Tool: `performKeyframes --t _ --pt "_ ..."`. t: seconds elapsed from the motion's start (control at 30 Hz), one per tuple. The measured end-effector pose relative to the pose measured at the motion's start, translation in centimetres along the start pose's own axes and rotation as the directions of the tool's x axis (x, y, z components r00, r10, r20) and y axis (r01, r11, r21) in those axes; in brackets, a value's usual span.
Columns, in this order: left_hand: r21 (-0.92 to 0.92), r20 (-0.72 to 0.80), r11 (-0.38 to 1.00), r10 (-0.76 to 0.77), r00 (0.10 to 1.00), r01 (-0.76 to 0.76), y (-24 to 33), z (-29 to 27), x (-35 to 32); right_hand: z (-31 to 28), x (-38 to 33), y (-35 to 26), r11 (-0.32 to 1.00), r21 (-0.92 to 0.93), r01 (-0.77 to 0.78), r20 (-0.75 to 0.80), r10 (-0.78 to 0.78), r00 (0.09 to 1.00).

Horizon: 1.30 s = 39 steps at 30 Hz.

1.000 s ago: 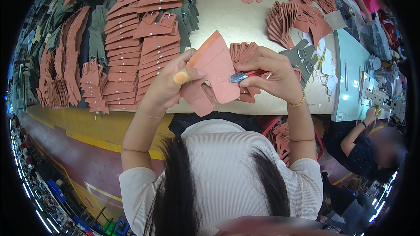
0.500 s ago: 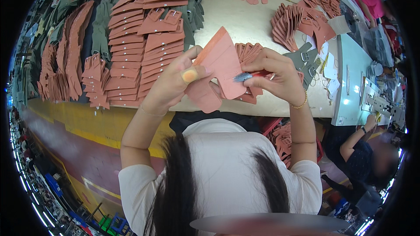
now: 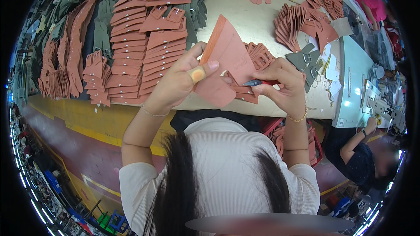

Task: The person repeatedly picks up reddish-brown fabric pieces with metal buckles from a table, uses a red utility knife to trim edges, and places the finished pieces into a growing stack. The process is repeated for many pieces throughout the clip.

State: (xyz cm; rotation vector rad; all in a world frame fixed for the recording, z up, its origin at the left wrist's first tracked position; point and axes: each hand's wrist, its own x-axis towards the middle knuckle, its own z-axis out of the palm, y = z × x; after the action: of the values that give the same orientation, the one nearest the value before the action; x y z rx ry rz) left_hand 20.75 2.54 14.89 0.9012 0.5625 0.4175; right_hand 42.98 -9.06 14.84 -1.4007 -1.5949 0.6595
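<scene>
My left hand grips a salmon-pink leather piece between thumb and fingers and holds it raised above the table edge. The thumb wears a yellowish wrap. The piece is pointed at the top and has two tabs at its lower end. In my right hand are small thread snips with grey-blue blades and red handles. Their tips lie against the lower right tab of the piece. Whether the blades touch a thread is too small to tell. Buckled salmon straps lie on the table just behind the piece.
Overlapping rows of salmon buckled pieces cover the table's left side, beside dark green ones. More salmon bundles and a green buckled piece lie right. A red crate stands below the edge. A co-worker sits at a sewing machine.
The leather piece has turned in my left hand, its tip now higher and its lower tabs shifted right. The snips have moved slightly right and down, showing their blades more clearly.
</scene>
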Motion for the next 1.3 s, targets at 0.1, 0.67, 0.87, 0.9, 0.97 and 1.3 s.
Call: performKeyframes --t 0.1,0.67,0.87,0.9,0.97,1.3 --pt "-0.012 -0.005 1.0 0.014 1.0 -0.014 -0.1 0.0 0.1 0.9 -0.1 0.0 1.0 0.001 0.005 0.01 -0.005 1.0" --pt "0.224 0.019 0.974 -0.035 0.999 0.03 0.8 0.0 0.5 1.9 0.6 -0.8 0.988 -0.106 0.112 0.106 -0.101 0.989" --pt "0.297 0.064 0.955 -0.001 0.998 -0.018 0.8 0.2 0.7 2.1 0.6 -0.7 0.988 -0.105 0.109 0.122 -0.096 0.988" --pt "0.298 0.06 0.955 -0.013 0.998 -0.005 0.8 0.2 0.8 2.1 0.5 -0.7 0.988 -0.109 0.11 0.118 -0.097 0.988" --pt "0.282 0.072 0.959 -0.021 0.997 0.0 0.8 0.3 0.8 2.2 0.5 -0.6 0.99 -0.105 0.099 0.117 -0.087 0.989" --pt "0.304 0.038 0.953 -0.013 0.999 0.0 0.7 0.1 0.7 2.5 0.3 -0.2 0.995 -0.072 0.068 0.096 -0.061 0.993"
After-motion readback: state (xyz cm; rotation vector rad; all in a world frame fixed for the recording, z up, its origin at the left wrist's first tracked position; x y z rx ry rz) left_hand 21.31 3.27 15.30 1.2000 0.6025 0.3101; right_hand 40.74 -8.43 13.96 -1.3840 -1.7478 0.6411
